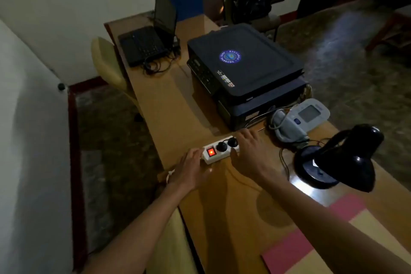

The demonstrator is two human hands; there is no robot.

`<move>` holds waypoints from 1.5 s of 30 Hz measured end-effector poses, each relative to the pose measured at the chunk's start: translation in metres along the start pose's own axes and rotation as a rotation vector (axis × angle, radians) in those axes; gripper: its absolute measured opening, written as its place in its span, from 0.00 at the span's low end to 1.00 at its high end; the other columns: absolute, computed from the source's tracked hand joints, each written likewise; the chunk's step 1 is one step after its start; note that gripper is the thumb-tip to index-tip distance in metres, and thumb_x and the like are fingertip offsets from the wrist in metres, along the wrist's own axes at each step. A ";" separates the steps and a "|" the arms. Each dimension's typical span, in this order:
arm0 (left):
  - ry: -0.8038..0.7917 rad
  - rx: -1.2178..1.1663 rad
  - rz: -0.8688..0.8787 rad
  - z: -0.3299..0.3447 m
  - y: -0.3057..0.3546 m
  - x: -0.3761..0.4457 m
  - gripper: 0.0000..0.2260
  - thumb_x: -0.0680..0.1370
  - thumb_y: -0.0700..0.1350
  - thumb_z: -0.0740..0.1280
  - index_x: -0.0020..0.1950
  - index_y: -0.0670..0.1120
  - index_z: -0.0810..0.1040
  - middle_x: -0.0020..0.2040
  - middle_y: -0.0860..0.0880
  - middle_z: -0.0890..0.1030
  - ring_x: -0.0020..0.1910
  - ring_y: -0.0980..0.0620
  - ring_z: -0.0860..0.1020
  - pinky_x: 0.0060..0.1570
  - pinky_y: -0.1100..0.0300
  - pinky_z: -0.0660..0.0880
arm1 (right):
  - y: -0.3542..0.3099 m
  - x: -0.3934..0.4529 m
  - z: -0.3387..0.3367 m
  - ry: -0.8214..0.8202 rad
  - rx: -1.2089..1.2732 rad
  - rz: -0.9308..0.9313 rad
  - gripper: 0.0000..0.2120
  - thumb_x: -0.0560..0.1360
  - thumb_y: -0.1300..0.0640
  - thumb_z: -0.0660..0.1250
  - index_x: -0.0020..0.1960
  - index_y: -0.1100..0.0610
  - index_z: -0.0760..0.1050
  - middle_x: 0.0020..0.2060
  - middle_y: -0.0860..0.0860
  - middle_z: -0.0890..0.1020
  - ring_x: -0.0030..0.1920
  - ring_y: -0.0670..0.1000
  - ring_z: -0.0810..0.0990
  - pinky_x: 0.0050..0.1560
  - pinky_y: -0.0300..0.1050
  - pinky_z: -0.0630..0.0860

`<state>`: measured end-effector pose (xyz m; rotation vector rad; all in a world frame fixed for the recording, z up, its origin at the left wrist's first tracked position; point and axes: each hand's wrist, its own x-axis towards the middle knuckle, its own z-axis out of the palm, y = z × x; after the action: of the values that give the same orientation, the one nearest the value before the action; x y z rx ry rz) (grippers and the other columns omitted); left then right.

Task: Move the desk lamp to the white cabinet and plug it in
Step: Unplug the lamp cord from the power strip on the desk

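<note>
Dim room, head view down onto a long wood worktop (169, 104). White power strip (219, 151) lies near the front-left edge; its red switch (211, 152) is lit. Two black plugs (226, 143) sit in the strip's sockets, side by side.

Left hand (191, 168) lies at the switch end of the strip, fingers loosely spread and touching the strip's end, palm down on the worktop. Right hand (250, 151) covers the strip's far end, fingers curled over it just beside the 2nd plug; can't tell if it pinches a plug or only rests there, since the hand hides that end.

Lamp (340, 158) – black, w/ round base and bell shade – stands on the worktop to the right of the hands, apart from both. Shade tilts down over the base; bright patch on the wood under it, so it's lit. Thin black cord (284, 162) runs from the base area toward the strip.

Behind the strip: black printer (244, 62) w/ blue round sticker. Right of it, a grey BP monitor (304, 115) w/ cuff, just behind the lamp. Far end: open laptop (151, 38) w/ tangled cables. Beige chair (106, 62) at the worktop's left side. Pink/cream mat (333, 240) at near right.
</note>
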<state>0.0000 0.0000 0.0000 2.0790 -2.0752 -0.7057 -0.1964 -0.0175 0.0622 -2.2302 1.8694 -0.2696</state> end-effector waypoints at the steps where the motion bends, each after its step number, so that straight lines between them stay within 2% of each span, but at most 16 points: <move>1: -0.013 -0.039 0.020 0.002 0.000 0.010 0.31 0.73 0.59 0.70 0.73 0.54 0.64 0.70 0.51 0.69 0.68 0.47 0.70 0.65 0.50 0.69 | -0.002 0.009 0.006 -0.014 -0.058 -0.030 0.26 0.77 0.48 0.69 0.73 0.53 0.70 0.69 0.52 0.72 0.66 0.54 0.68 0.64 0.49 0.70; 4: -0.072 -0.092 0.018 0.002 0.001 0.037 0.28 0.72 0.58 0.71 0.70 0.54 0.68 0.67 0.50 0.72 0.64 0.46 0.73 0.61 0.49 0.72 | -0.012 0.037 0.025 -0.053 -0.202 -0.109 0.22 0.76 0.46 0.69 0.68 0.52 0.75 0.60 0.51 0.77 0.56 0.51 0.70 0.58 0.47 0.71; 7: -0.057 -0.069 0.069 0.002 0.003 0.052 0.23 0.75 0.54 0.70 0.68 0.54 0.71 0.65 0.51 0.74 0.61 0.47 0.74 0.54 0.53 0.70 | -0.012 0.056 0.037 -0.115 -0.271 -0.148 0.18 0.77 0.45 0.68 0.63 0.51 0.77 0.54 0.49 0.79 0.50 0.50 0.69 0.53 0.46 0.71; 11: -0.008 -0.119 0.106 0.000 -0.001 0.056 0.19 0.74 0.53 0.72 0.65 0.54 0.77 0.62 0.52 0.77 0.58 0.47 0.76 0.51 0.55 0.68 | -0.007 0.065 0.046 -0.153 -0.280 -0.128 0.15 0.78 0.46 0.69 0.62 0.51 0.79 0.53 0.49 0.81 0.49 0.50 0.70 0.51 0.44 0.70; 14: -0.006 -0.202 0.099 0.000 -0.003 0.058 0.21 0.72 0.54 0.74 0.63 0.52 0.79 0.60 0.50 0.80 0.57 0.46 0.78 0.56 0.50 0.74 | -0.008 0.070 0.051 -0.165 -0.293 -0.117 0.14 0.78 0.47 0.69 0.61 0.51 0.79 0.51 0.49 0.81 0.50 0.50 0.70 0.52 0.44 0.69; 18: 0.029 -0.253 0.074 0.002 -0.004 0.057 0.24 0.69 0.54 0.77 0.63 0.51 0.80 0.59 0.48 0.81 0.57 0.44 0.78 0.55 0.50 0.73 | -0.013 0.073 0.051 -0.190 -0.324 -0.087 0.12 0.77 0.49 0.69 0.58 0.52 0.79 0.48 0.50 0.80 0.50 0.50 0.70 0.54 0.46 0.70; 26: 0.003 -0.289 0.062 0.003 -0.003 0.054 0.20 0.70 0.53 0.76 0.60 0.53 0.80 0.55 0.48 0.81 0.55 0.45 0.79 0.54 0.48 0.76 | -0.016 0.075 0.029 -0.125 -0.227 -0.006 0.10 0.75 0.48 0.70 0.53 0.50 0.81 0.44 0.48 0.78 0.49 0.50 0.71 0.55 0.48 0.68; 30: -0.018 -0.271 0.054 0.002 -0.006 0.053 0.24 0.71 0.55 0.75 0.65 0.53 0.77 0.60 0.49 0.80 0.58 0.47 0.78 0.60 0.46 0.73 | -0.009 0.069 0.005 -0.062 0.005 0.031 0.08 0.75 0.50 0.72 0.53 0.52 0.83 0.44 0.46 0.80 0.48 0.47 0.76 0.51 0.47 0.78; 32: -0.018 -0.258 0.047 0.002 -0.006 0.046 0.24 0.73 0.54 0.74 0.67 0.52 0.76 0.63 0.50 0.78 0.61 0.48 0.77 0.61 0.48 0.72 | -0.006 0.056 -0.001 0.037 0.203 0.086 0.07 0.77 0.52 0.72 0.52 0.52 0.84 0.44 0.45 0.83 0.44 0.42 0.78 0.43 0.39 0.79; 33: 0.006 -0.298 0.027 0.002 -0.005 0.041 0.22 0.74 0.53 0.72 0.67 0.51 0.75 0.64 0.49 0.77 0.61 0.47 0.76 0.58 0.50 0.74 | -0.005 0.047 -0.002 0.108 0.329 0.138 0.06 0.77 0.52 0.72 0.52 0.52 0.83 0.44 0.43 0.83 0.42 0.40 0.79 0.40 0.33 0.76; 35: 0.098 -0.447 -0.064 0.002 0.003 0.026 0.16 0.78 0.51 0.68 0.65 0.51 0.73 0.65 0.48 0.73 0.60 0.47 0.76 0.47 0.59 0.77 | -0.002 0.026 0.000 0.220 0.609 0.290 0.05 0.77 0.52 0.72 0.52 0.49 0.83 0.42 0.38 0.81 0.41 0.37 0.80 0.37 0.30 0.73; 37: 0.197 -0.567 -0.105 -0.003 0.018 0.002 0.12 0.79 0.48 0.66 0.61 0.52 0.71 0.65 0.48 0.69 0.58 0.49 0.76 0.38 0.69 0.72 | -0.002 -0.001 0.003 0.243 0.887 0.450 0.05 0.78 0.51 0.71 0.54 0.45 0.82 0.42 0.39 0.82 0.43 0.39 0.81 0.37 0.32 0.74; 39: 0.290 -0.564 0.051 -0.014 0.031 -0.016 0.13 0.78 0.46 0.67 0.62 0.52 0.70 0.65 0.48 0.69 0.59 0.52 0.74 0.41 0.69 0.73 | -0.003 -0.025 0.009 0.207 0.988 0.513 0.05 0.79 0.51 0.70 0.52 0.41 0.80 0.44 0.43 0.83 0.41 0.43 0.81 0.34 0.34 0.74; 41: 0.281 -0.368 0.347 -0.031 0.042 -0.027 0.19 0.77 0.46 0.69 0.67 0.52 0.70 0.68 0.49 0.70 0.64 0.52 0.71 0.55 0.62 0.73 | 0.000 -0.049 0.012 0.160 0.918 0.421 0.09 0.78 0.53 0.70 0.49 0.37 0.78 0.44 0.38 0.81 0.43 0.40 0.79 0.38 0.34 0.74; 43: 0.128 -0.090 0.575 -0.047 0.051 -0.031 0.25 0.76 0.50 0.70 0.72 0.53 0.68 0.70 0.51 0.72 0.69 0.52 0.68 0.67 0.54 0.66 | 0.003 -0.067 0.011 0.126 0.818 0.282 0.10 0.78 0.55 0.71 0.51 0.40 0.81 0.43 0.31 0.79 0.46 0.36 0.79 0.44 0.35 0.73; 45: -0.025 0.089 0.648 -0.055 0.061 -0.036 0.27 0.75 0.51 0.72 0.74 0.53 0.68 0.71 0.52 0.73 0.73 0.53 0.66 0.73 0.51 0.59 | 0.005 -0.079 0.007 0.109 0.718 0.149 0.10 0.77 0.57 0.73 0.56 0.45 0.83 0.42 0.27 0.78 0.47 0.34 0.78 0.45 0.35 0.73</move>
<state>-0.0321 0.0189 0.0820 1.2831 -2.6088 -0.5341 -0.2135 0.0595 0.0544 -1.6065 1.6171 -0.8869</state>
